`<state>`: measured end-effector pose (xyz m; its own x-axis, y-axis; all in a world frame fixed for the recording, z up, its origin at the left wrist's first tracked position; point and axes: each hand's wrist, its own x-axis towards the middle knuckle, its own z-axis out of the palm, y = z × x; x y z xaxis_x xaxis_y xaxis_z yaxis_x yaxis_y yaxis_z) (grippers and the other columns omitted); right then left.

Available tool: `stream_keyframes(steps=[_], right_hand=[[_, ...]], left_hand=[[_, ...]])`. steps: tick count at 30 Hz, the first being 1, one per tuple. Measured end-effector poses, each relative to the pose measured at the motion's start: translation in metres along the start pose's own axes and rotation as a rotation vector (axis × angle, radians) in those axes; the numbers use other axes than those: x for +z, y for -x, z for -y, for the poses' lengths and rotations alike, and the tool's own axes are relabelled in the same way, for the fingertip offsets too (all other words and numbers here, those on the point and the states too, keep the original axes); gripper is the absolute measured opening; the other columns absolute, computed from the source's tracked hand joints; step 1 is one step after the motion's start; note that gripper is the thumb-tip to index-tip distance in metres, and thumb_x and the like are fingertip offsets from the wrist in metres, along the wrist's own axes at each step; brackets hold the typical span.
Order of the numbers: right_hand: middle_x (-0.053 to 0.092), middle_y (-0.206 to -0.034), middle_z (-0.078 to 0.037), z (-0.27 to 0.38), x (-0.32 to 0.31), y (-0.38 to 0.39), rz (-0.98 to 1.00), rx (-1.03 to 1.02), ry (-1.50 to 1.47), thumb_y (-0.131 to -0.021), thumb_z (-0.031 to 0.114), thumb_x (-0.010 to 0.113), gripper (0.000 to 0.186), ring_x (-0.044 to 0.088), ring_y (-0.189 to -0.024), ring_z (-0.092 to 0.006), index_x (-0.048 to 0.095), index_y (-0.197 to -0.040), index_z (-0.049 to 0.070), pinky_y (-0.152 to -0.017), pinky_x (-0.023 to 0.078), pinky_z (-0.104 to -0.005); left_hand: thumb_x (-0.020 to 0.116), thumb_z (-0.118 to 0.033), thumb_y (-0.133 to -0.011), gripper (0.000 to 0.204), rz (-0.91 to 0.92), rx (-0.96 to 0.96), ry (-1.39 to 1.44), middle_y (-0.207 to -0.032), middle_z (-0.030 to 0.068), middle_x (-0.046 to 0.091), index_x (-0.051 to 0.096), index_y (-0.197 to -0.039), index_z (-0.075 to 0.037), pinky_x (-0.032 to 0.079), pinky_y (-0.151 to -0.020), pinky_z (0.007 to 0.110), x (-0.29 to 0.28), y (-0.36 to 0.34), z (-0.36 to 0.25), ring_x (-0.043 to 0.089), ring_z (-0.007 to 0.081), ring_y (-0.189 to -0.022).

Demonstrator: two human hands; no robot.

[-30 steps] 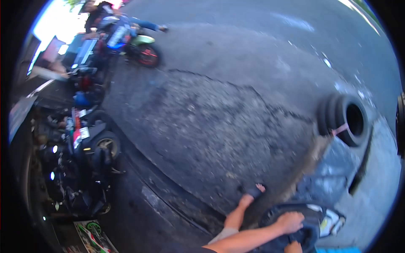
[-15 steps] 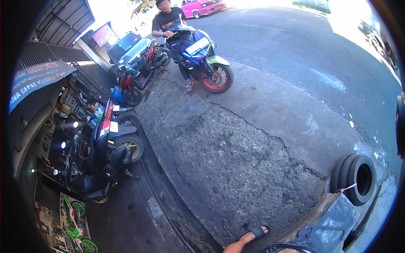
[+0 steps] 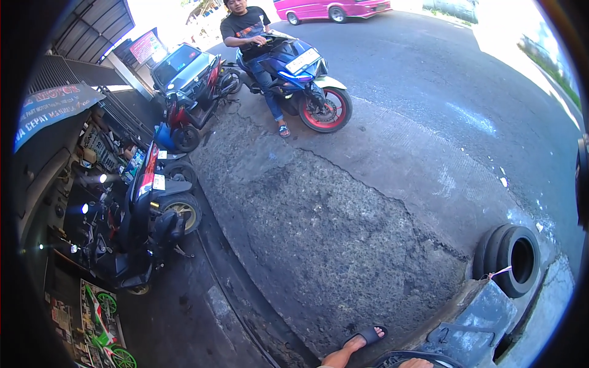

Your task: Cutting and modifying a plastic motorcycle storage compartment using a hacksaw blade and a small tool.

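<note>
My left hand shows only as a sliver at the bottom edge, resting at a black object that is mostly cut off. Its fingers are too hidden to read. My right hand is out of sight. Beside that object, my bare foot in a dark slide sandal stands on cracked concrete. A sloped grey metal plate lies to the right, below several upright tires with a pink tie.
A person straddles a blue scooter with red-rimmed wheels. Parked scooters, a silver car and a small green-wheeled bike line the left by a shopfront. A pink vehicle is on the road.
The view has tilted up from my hands toward the street, so my forearm and right hand have left it. The pink vehicle has moved rightward, and the dark motorbike at far right is gone.
</note>
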<state>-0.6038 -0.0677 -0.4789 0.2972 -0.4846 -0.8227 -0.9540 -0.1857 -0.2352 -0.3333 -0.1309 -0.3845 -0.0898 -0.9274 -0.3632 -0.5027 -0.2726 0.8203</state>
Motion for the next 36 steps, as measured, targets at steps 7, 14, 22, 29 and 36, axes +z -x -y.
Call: stream_keyframes(steps=[7,14,22,29,36], right_hand=[[0.07,-0.09,-0.023,-0.111,0.128,-0.034,-0.524,-0.597,0.618,-0.098,0.037,0.055,0.037,0.068,-0.084,-0.0425,0.07,-0.09,0.004,-0.074,0.055,-0.0534],[0.064,-0.133,-0.024,-0.035,0.077,-0.056,0.074,-0.02,0.092,-0.098,0.047,0.056,0.049,0.059,-0.127,-0.0422,0.068,-0.125,0.008,-0.107,0.047,-0.0513],[0.065,-0.134,-0.023,0.03,0.033,-0.051,0.097,0.027,-0.006,-0.098,0.044,0.057,0.049,0.057,-0.131,-0.039,0.069,-0.126,0.005,-0.109,0.046,-0.0489],[0.065,-0.136,-0.022,0.038,0.013,-0.056,0.13,0.08,-0.068,-0.099,0.041,0.057,0.049,0.056,-0.134,-0.0362,0.07,-0.126,0.002,-0.111,0.044,-0.0467],[0.065,-0.136,-0.022,0.054,0.017,-0.078,0.16,0.092,-0.136,-0.099,0.041,0.058,0.05,0.055,-0.136,-0.0342,0.07,-0.126,0.0,-0.113,0.043,-0.045]], left_hand=[[0.067,-0.052,-0.087,0.053,0.005,0.013,0.177,-0.116,0.0194,0.07,0.071,-0.115,-0.007,0.05,-0.1,0.049,-0.015,0.001,-0.01,0.065,0.0378,-0.115],[0.06,-0.037,-0.096,0.035,-0.215,-0.418,0.297,-0.118,0.0184,0.072,0.076,-0.111,-0.011,0.05,-0.101,0.05,-0.071,0.054,0.058,0.065,0.0377,-0.115],[0.064,-0.047,-0.087,0.05,-0.351,-0.948,-0.241,-0.125,0.0182,0.071,0.072,-0.122,-0.012,0.053,-0.1,0.051,-0.248,0.26,0.221,0.067,0.0387,-0.118],[0.066,-0.043,-0.091,0.039,-0.293,-1.15,-0.26,-0.121,0.015,0.074,0.078,-0.115,-0.015,0.053,-0.102,0.048,-0.337,0.389,0.193,0.068,0.0358,-0.117],[0.067,-0.046,-0.092,0.041,-0.455,-0.992,-0.05,-0.12,0.011,0.075,0.078,-0.118,-0.016,0.052,-0.103,0.045,-0.261,0.349,0.162,0.068,0.0336,-0.117]])
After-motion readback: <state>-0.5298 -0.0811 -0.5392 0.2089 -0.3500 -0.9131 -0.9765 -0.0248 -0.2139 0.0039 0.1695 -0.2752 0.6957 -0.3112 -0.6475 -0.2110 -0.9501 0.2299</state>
